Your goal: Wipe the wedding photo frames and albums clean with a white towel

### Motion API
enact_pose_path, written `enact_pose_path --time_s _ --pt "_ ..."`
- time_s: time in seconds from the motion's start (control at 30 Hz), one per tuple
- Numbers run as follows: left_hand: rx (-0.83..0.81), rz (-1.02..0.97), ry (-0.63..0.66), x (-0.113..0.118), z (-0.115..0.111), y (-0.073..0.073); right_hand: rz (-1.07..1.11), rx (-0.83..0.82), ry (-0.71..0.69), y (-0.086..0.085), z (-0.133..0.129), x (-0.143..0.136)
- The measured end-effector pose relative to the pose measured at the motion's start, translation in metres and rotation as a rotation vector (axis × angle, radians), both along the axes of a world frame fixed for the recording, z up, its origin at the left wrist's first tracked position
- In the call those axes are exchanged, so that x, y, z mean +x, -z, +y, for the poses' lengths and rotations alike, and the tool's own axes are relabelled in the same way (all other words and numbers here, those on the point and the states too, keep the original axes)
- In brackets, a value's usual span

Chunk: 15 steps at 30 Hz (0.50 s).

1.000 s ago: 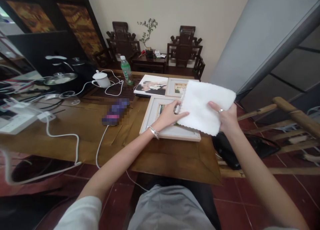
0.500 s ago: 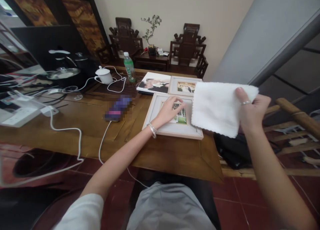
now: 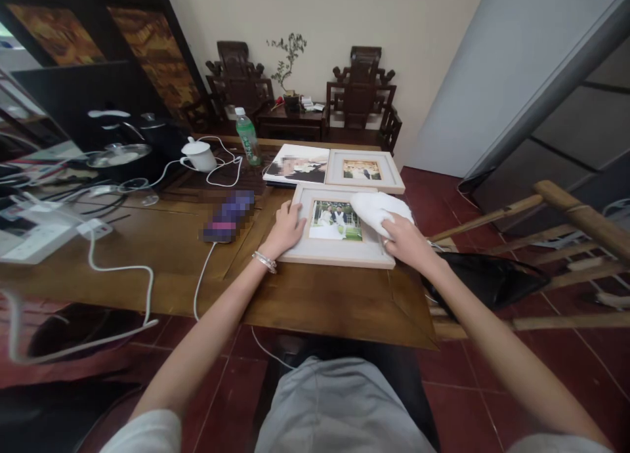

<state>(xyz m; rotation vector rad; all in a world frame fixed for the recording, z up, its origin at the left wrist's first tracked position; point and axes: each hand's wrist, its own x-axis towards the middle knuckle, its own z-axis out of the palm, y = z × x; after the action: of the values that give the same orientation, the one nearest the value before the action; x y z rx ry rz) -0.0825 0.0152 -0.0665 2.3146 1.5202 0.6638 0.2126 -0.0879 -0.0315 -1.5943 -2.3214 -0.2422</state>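
A pale picture frame [image 3: 339,253] with a photo of two people lies flat on the wooden table [image 3: 319,295]. My left hand [image 3: 286,228] rests on its left edge, fingers apart, holding nothing. In my right hand [image 3: 406,239] is a bunched white cloth [image 3: 378,210], which lies against the frame's upper right part and hides that corner. Just behind, a second pale frame [image 3: 364,171] lies beside a white photo book or print [image 3: 300,164].
On the table's left are a phone [image 3: 229,216] with a white cable, a lidded white cup [image 3: 198,155], a green bottle [image 3: 247,138], a power strip [image 3: 44,233] and a pot [image 3: 123,164]. A bamboo rack [image 3: 581,223] stands at the right.
My right hand has brought the cloth down and left onto the frame, where it is now bunched instead of spread. My left hand has moved from over the photo to the frame's left edge.
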Motion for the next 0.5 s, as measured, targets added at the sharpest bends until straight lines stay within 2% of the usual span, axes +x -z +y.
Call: enact_pose_path --time_s 0.17,0.3,0.4,0.5 --pt "0.167 0.010 0.174 -0.006 0.004 0.006 0.039 -0.026 -0.041 0.007 -0.010 -0.010" --pt "0.175 -0.015 0.270 -0.009 0.007 0.007 0.033 -0.030 -0.036 0.009 -0.012 -0.012" --pt "0.141 -0.028 0.245 -0.009 0.008 0.007 0.059 0.003 0.025 0.006 0.003 -0.011" --pt "0.134 -0.042 0.235 -0.009 0.008 0.007 0.016 0.071 0.072 -0.002 0.034 -0.013"
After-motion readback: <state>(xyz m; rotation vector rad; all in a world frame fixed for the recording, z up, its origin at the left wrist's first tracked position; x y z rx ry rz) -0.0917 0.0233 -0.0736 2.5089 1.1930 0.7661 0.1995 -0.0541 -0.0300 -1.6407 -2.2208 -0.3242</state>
